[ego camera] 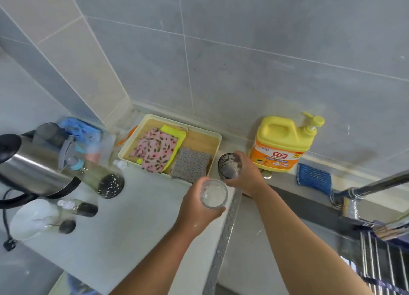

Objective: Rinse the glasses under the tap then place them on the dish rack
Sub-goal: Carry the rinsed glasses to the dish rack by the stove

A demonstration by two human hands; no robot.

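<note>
Two glasses in hand, both upright, mouths toward the camera. Left hand (198,208) wraps the clear glass (213,194), fingers (191,191) curled round its left side and thumb on the near side. Right hand (249,177) grips the darker glass (229,166), fingers closed round its right wall. Darker glass is just left of the yellow detergent bottle (281,144), not touching it. Clear glass is further left of the bottle and nearer the camera, over the tabletop (137,217) edge. Can't tell if the glasses touch.

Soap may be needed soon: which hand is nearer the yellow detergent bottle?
Right. The right hand sits just left of the detergent bottle; the left hand is farther left and lower.
</note>
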